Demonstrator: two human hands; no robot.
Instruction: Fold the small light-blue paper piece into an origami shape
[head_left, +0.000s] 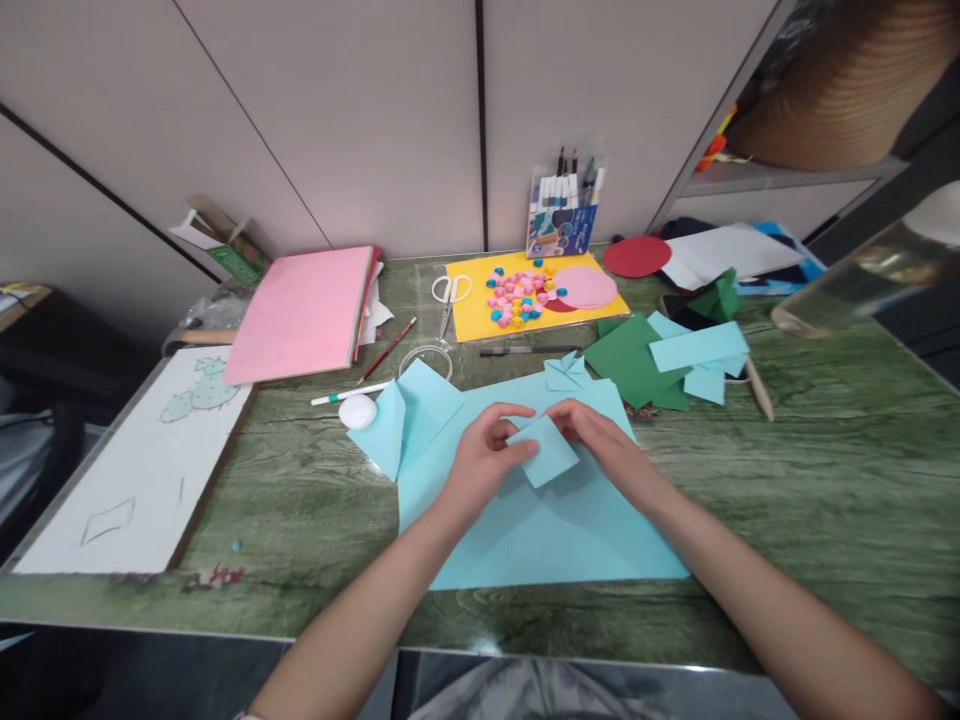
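A small light-blue folded paper square (546, 455) is held above a large light-blue sheet (517, 530). My left hand (491, 450) pinches its left corner between thumb and fingers. At the upper right edge, my right hand (600, 440) has curled fingers touching the paper, with the fingertips partly hidden behind it. Just beyond lies a folded light-blue paper piece (568, 372) with pointed flaps. Further light-blue folded sheets (431, 405) lie left of my hands, beside a white round lid-like object (358, 411).
White scissors (451, 292), a red pencil (386, 350) and a black pen (531, 350) lie behind. Colourful paper balls (521, 295) cover a yellow sheet (469, 310). Green paper (637, 360) lies right, near a clear bottle (862, 270). A drawing board (142, 480) and pink paper (304, 310) are left.
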